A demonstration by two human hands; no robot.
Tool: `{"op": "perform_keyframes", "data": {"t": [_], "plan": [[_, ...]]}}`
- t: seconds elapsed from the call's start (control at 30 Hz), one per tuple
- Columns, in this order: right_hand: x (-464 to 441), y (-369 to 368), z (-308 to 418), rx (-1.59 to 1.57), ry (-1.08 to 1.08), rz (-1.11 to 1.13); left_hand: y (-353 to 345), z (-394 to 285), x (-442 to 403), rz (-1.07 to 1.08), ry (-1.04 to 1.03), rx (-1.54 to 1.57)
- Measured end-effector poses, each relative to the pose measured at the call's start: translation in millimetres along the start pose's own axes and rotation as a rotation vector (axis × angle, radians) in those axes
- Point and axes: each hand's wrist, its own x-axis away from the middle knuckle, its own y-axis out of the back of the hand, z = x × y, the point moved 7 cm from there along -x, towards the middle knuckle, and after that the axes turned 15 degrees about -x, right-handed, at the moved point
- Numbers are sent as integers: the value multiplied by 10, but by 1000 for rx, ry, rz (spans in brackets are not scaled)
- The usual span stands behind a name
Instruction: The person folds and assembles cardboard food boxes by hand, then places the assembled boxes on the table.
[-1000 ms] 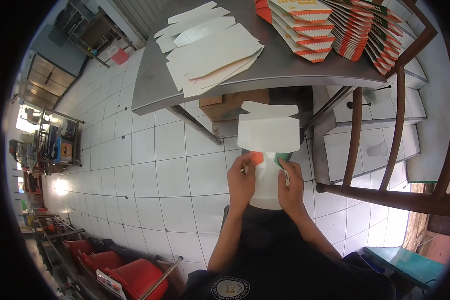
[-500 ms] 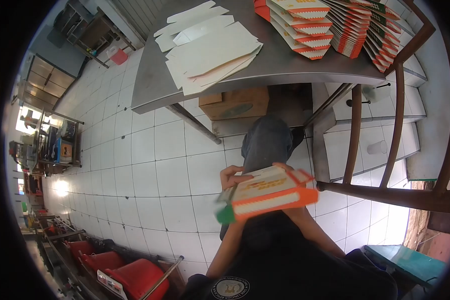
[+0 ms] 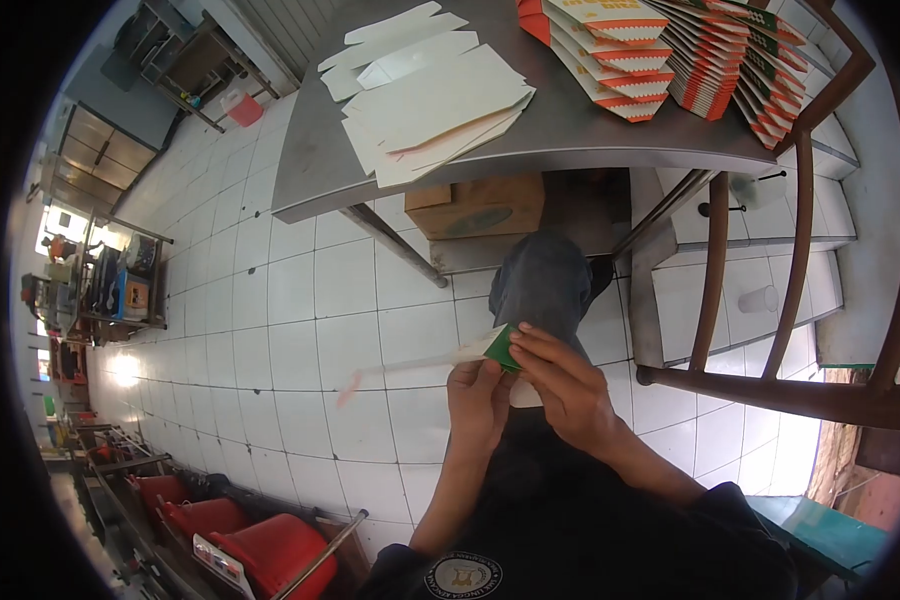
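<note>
A printed carton (image 3: pixel 504 347) is held over my lap, its green end toward my hands and a white, blurred part stretching out to the left. My left hand (image 3: pixel 478 405) pinches the carton's lower edge near the green end. Fingers of my right hand (image 3: pixel 562 385) press on the green end from the right. Flat white carton blanks (image 3: pixel 440 105) lie stacked on the metal table (image 3: pixel 315 165). Nested orange-and-white folded cartons (image 3: pixel 625 75) stand at the table's right side, beside further ones with green parts.
A cardboard box (image 3: pixel 490 208) sits under the table. Brown metal railing (image 3: pixel 800 395) and tiled steps (image 3: pixel 760 260) are on the right. Red chairs (image 3: pixel 275 555) stand at the lower left, a teal bench (image 3: pixel 830 530) at the lower right.
The carton was first held open with its white inside up, then turned to its printed side. Now it is seen nearly edge-on, reaching left, and both hands have come together at its green end.
</note>
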Motion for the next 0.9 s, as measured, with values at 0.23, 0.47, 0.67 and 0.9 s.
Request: {"op": "perform_keyframes", "data": {"t": [0.23,0.47,0.67,0.9], "plan": [[20,79,-79,-167,-236,-218,-143,62,26,-69,-31,114],[-21,85,-15,-159,-341,-210,-51,142,40,-84,1,60],[-21,117,-68,-85,-333,-188,37,180,55,-219,-30,-422],[-43,72,-39,-148,-324,-140,-27,42,66,-127,-108,-894]]}}
